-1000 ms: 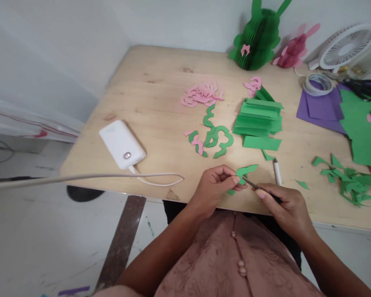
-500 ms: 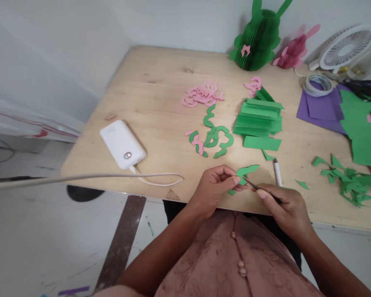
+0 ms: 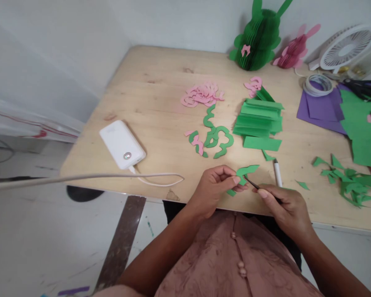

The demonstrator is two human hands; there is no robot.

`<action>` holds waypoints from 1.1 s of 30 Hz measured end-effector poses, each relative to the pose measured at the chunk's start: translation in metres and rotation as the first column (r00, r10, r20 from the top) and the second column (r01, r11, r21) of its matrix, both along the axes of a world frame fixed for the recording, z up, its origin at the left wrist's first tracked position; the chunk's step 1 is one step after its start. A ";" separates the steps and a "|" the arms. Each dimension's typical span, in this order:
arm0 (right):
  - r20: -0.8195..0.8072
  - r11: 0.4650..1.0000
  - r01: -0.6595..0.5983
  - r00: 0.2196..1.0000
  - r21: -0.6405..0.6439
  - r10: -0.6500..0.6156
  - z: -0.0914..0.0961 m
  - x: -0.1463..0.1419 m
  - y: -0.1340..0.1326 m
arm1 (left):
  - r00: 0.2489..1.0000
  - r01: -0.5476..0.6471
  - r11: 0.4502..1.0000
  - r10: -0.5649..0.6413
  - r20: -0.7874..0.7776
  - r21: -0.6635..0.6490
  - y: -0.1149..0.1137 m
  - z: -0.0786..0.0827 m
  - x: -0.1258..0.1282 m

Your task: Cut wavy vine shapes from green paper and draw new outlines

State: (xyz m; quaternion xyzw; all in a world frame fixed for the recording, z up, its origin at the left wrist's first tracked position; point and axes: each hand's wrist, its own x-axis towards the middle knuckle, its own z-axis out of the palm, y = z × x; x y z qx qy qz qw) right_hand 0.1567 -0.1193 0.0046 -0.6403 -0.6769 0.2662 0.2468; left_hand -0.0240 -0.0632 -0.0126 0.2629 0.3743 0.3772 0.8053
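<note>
My left hand (image 3: pixel 218 187) pinches a wavy green paper cutout (image 3: pixel 249 169) at the table's near edge. A lower piece of green paper shows beneath its fingertips. My right hand (image 3: pixel 286 208) is closed around a slim dark pointed tool (image 3: pixel 251 181), whose tip touches the cutout's right side. The tool's rear part is hidden in my palm, so I cannot tell its exact kind. Curvy green paper cutouts (image 3: pixel 225 142) lie beyond my left hand, with a few pink pieces among them. Behind these is a heap of pink paper cutouts (image 3: pixel 202 95).
Folded green paper strips (image 3: pixel 259 119) and a white pen (image 3: pixel 277 172) lie beyond my hands. Green scraps (image 3: pixel 349 181) are to the right. A power bank (image 3: pixel 123 144) with a cable sits left. Black scissors (image 3: pixel 361 86), tape rolls (image 3: pixel 318 86) and a fan (image 3: pixel 346 47) stand back right.
</note>
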 end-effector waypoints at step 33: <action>-0.334 0.964 0.215 0.907 -0.157 -0.257 0.003 -0.004 0.004 | 0.994 -0.026 0.994 0.037 0.105 -0.105 0.000 0.004 0.001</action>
